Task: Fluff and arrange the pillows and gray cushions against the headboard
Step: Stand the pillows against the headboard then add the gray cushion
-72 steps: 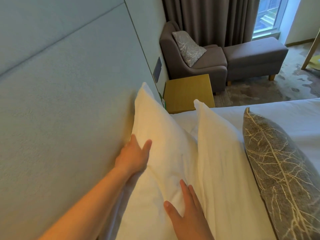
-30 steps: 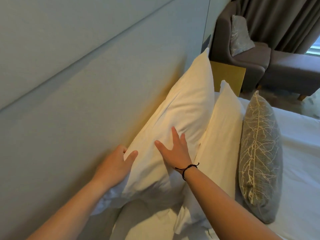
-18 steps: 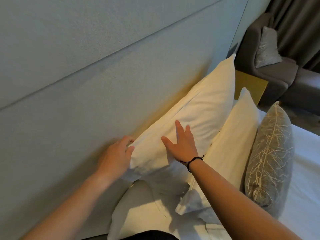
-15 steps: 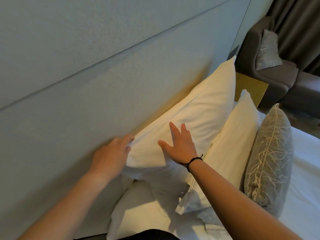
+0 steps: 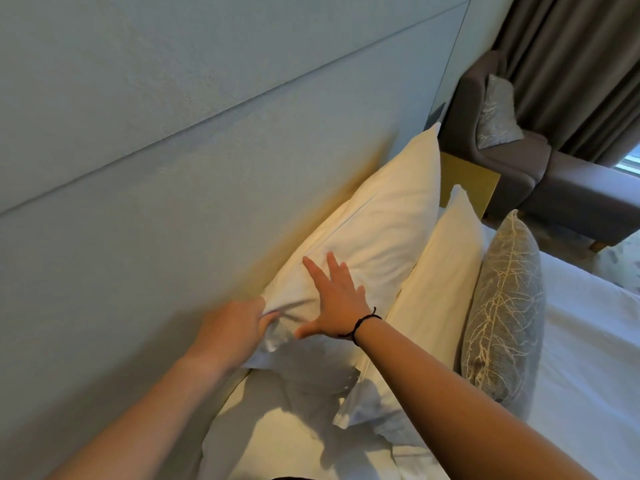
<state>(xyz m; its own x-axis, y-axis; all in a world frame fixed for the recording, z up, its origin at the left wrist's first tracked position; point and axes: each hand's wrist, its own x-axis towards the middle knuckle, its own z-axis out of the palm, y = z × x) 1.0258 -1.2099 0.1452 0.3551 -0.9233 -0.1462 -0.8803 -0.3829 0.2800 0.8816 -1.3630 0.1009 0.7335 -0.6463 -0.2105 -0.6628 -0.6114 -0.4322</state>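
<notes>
A white back pillow (image 5: pixel 384 216) leans on the pale grey-green headboard (image 5: pixel 173 168). My left hand (image 5: pixel 232 330) pinches its near corner against the headboard. My right hand (image 5: pixel 337 299), a dark cord on the wrist, lies flat with fingers spread on the pillow's front face. A second white pillow (image 5: pixel 440 289) stands in front of the first. A gray cushion (image 5: pixel 505 306) with a pale branch pattern leans against that one. Another white pillow (image 5: pixel 277 438) lies lower, partly under my arms.
The white bed sheet (image 5: pixel 595 358) spreads to the right. Beyond the pillows stand a yellow bedside table (image 5: pixel 467 181) and a gray armchair (image 5: pixel 519 168) holding a patterned cushion (image 5: pixel 495 116). Dark curtains (image 5: pixel 571 64) hang behind the chair.
My left hand has closed on the back pillow's corner, which now bunches under the fingers. My right hand stays spread on the pillow face, a little lower and nearer the corner.
</notes>
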